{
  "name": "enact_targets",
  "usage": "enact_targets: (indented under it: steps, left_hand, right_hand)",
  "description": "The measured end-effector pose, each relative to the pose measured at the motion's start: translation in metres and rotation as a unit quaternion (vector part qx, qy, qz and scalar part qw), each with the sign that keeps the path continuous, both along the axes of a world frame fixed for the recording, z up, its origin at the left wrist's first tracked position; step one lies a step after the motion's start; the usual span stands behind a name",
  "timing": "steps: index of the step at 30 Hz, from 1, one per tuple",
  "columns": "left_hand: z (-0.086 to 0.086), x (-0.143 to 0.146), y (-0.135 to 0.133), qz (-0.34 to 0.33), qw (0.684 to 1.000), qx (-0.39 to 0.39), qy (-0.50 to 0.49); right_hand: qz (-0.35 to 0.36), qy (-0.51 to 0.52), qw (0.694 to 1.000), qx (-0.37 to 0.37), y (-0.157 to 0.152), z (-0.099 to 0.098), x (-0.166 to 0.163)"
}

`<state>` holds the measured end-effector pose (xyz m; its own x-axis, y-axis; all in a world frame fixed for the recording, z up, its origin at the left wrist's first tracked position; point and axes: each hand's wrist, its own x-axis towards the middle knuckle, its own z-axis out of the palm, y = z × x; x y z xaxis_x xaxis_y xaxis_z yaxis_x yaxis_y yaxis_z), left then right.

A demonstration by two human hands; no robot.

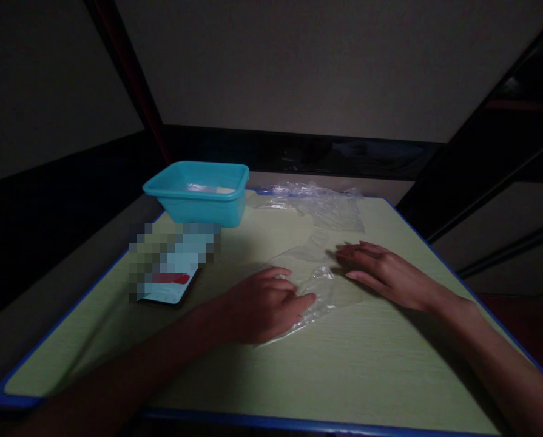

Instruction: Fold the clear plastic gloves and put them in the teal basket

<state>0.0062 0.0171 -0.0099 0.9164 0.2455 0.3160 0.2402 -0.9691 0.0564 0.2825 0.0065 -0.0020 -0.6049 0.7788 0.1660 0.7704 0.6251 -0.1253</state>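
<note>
A clear plastic bag point(328, 291) lies crumpled and flat on the green table point(371, 376). My left hand point(266, 306) rests palm down on its left part, with the fingers apart and slightly bent. At the bag's right side, my right hand point(384, 273) is held low with its fingers stretched out and nothing in them. Whether its fingertips touch the plastic, I cannot tell. More clear plastic point(317, 203) lies wrinkled along the far edge of the table.
A turquoise plastic basin point(202, 206) stands at the far left corner, with something pale inside. In front of it lies a phone point(166, 291) with a lit screen, partly blurred out. Blue trim edges the table, and a pale wall point(289, 67) rises behind it.
</note>
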Motion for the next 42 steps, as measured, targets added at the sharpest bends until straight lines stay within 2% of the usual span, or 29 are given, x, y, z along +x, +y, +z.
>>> enact_targets:
  steps: [6,14,19,21,24,27,29,33,42]
  left_hand:
    - [-0.002,0.009,-0.019,-0.034,0.999,-0.016,0.003]
    - [-0.005,0.019,-0.046,-0.087,0.992,-0.086,0.014]
    - [-0.005,0.019,-0.047,-0.130,0.988,-0.081,-0.030]
    - [-0.003,0.015,-0.036,-0.103,0.990,-0.072,-0.061]
    - [-0.003,0.006,-0.011,0.008,0.992,-0.072,-0.105]
    - [-0.009,-0.002,0.012,0.090,0.980,-0.113,-0.134]
    - [-0.014,-0.005,0.021,0.123,0.974,-0.134,-0.132]
    - [-0.019,-0.005,0.026,0.130,0.976,-0.147,-0.096]
    - [-0.015,-0.006,0.028,0.125,0.980,-0.146,-0.040]
  right_hand:
    - [-0.009,0.013,1.000,-0.009,-0.001,0.000,-0.004]
    - [-0.003,0.017,0.999,-0.036,0.000,-0.011,-0.012]
    - [0.019,0.027,0.998,-0.049,-0.001,-0.008,-0.015]
    - [0.013,0.031,0.999,-0.042,-0.003,-0.002,-0.010]
    - [-0.012,0.033,0.999,-0.026,-0.004,0.008,0.004]
    - [-0.033,0.014,0.999,-0.021,-0.005,0.013,0.015]
    - [-0.043,0.002,0.999,-0.021,-0.004,0.013,0.018]
    - [-0.038,-0.007,0.999,-0.021,-0.002,0.009,0.017]
    - [-0.023,-0.037,0.999,0.002,0.001,0.004,0.017]
